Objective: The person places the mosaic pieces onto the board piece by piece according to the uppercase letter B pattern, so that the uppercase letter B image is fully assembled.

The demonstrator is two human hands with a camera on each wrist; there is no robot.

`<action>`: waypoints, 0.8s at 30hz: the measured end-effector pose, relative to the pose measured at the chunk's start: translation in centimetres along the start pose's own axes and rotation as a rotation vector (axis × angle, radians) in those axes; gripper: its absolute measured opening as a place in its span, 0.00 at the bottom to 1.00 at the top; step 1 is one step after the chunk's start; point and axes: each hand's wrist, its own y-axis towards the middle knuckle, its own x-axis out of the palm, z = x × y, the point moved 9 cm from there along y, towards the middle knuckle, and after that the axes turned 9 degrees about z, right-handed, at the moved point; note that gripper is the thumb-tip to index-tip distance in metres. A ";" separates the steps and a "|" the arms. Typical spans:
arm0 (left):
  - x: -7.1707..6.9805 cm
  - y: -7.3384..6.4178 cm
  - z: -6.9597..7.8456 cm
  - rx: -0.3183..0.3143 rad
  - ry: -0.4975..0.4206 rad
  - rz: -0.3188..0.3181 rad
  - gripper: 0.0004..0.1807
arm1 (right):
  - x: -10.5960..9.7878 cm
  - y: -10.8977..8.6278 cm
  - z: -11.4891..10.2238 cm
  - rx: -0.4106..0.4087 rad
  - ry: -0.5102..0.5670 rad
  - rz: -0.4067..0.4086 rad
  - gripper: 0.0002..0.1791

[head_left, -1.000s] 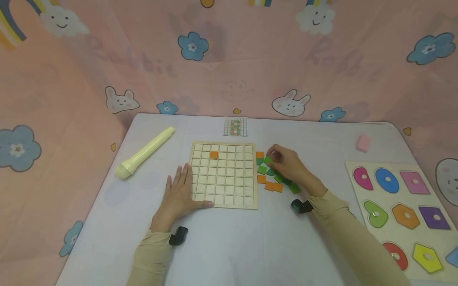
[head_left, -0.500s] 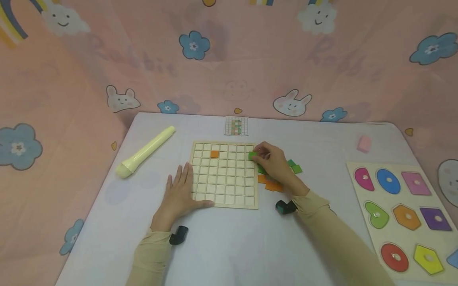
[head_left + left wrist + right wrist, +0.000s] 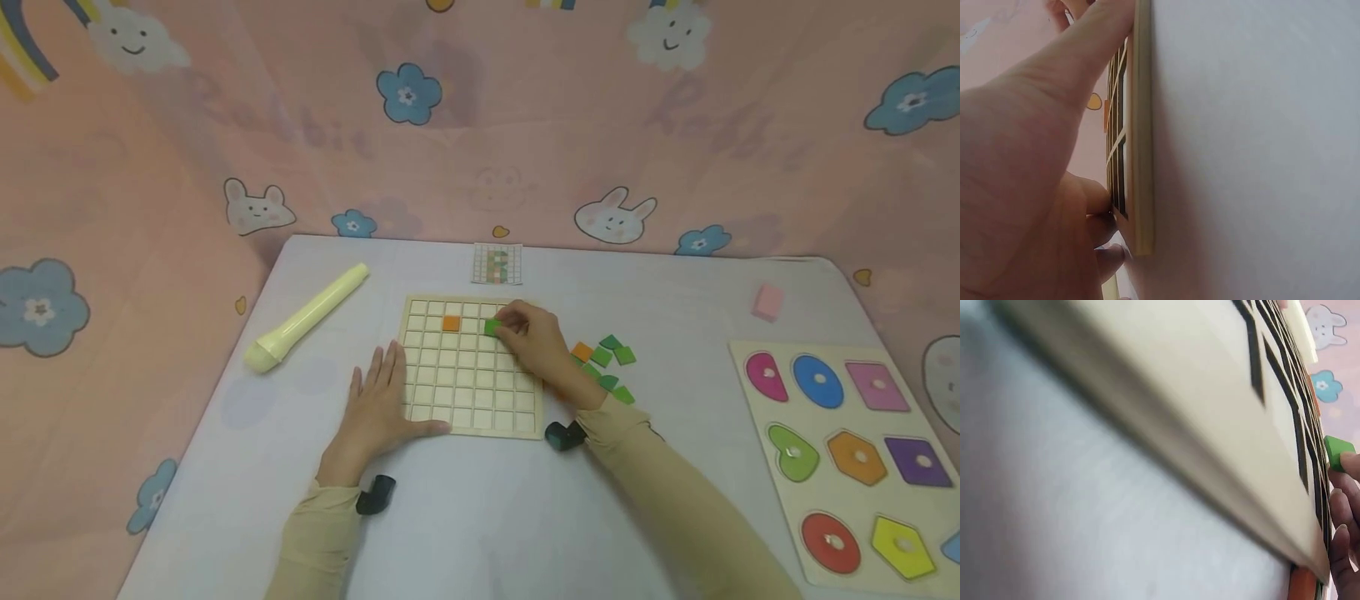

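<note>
A wooden grid board [image 3: 435,375] lies on the table, with one orange square tile [image 3: 451,323] in a cell of its upper part. My left hand [image 3: 369,421] rests at the board's left edge, fingers spread straight and thumb along the near-left corner. Over the upper right of the board, my right hand [image 3: 536,337] pinches a green square tile [image 3: 491,327] between thumb and fingertips. The right wrist view also has this green tile [image 3: 1339,452], held at the grid's surface. Loose green tiles [image 3: 602,357] and an orange tile [image 3: 582,351] lie right of the board, some hidden by my right wrist.
Behind the board lies a small pattern card [image 3: 498,264] with a coloured grid. A pale yellow microphone-shaped stick [image 3: 307,317] is at the left. Far right are a pink block [image 3: 767,302] and a shape puzzle board [image 3: 813,437] with knobbed pieces.
My right hand has picked the green tile from the loose pile and carried it left, over the board. My left hand has stayed in place.
</note>
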 end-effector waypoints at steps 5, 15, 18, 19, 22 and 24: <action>-0.1 -0.1 0.1 -0.005 0.002 -0.004 0.81 | 1.2 0.3 -0.7 -0.015 -0.011 -0.024 0.07; -0.1 -0.2 -0.1 -0.005 0.004 -0.003 0.81 | 2.7 0.7 -0.6 0.035 -0.098 -0.115 0.09; 0.0 -0.1 -0.1 -0.005 -0.001 -0.004 0.81 | 2.6 1.0 -0.9 0.003 -0.090 -0.138 0.08; 0.0 -0.1 -0.1 -0.004 -0.002 -0.005 0.81 | 2.6 1.1 -1.1 -0.005 -0.088 -0.147 0.08; 0.0 -0.1 0.0 -0.003 -0.007 -0.005 0.81 | 2.6 1.4 -1.3 -0.006 -0.090 -0.175 0.08; 0.0 -0.1 0.1 -0.002 -0.009 -0.005 0.81 | 2.6 1.5 -1.3 0.008 -0.094 -0.188 0.09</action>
